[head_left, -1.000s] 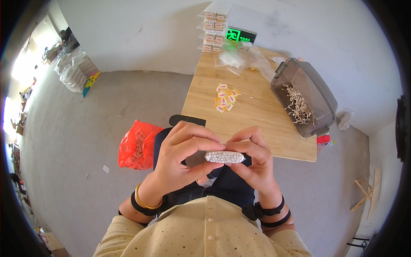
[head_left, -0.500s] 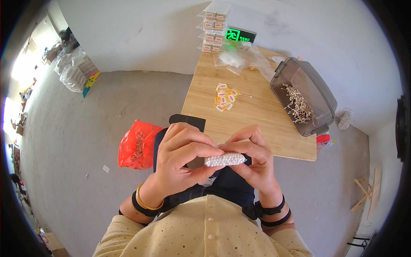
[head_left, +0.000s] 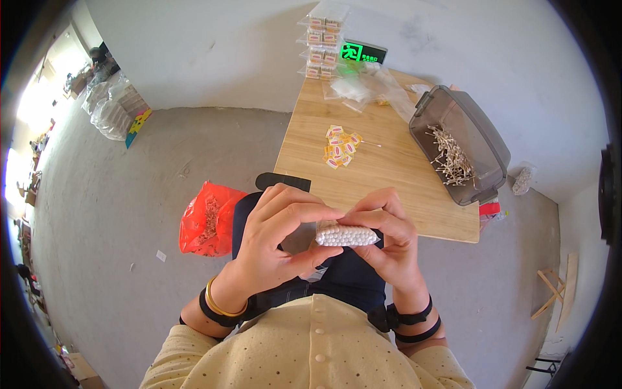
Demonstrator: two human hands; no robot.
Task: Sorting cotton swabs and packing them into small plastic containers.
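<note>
A flat packet of cotton swabs (head_left: 348, 236) is held up above my lap, its rows of white tips facing me. My left hand (head_left: 275, 236) is curled at its left end, index fingertip along the top edge and thumb below. The right end sits between the thumb and fingers of my right hand (head_left: 389, 236). On the wooden table (head_left: 382, 194) beyond lies a small pile of yellow and white paper labels (head_left: 340, 149), with a single cotton swab (head_left: 372, 144) beside it.
A grey translucent bin (head_left: 483, 139) with loose cotton swabs (head_left: 452, 155) stands tilted at the table's right. Stacked bagged packs (head_left: 322, 48) and clear plastic bags (head_left: 363, 87) are at the back. A red plastic bag (head_left: 210, 223) with debris sits left of my legs.
The packet has shifted slightly right, toward my right hand. My left fingers have loosened a little, showing more of its left end.
</note>
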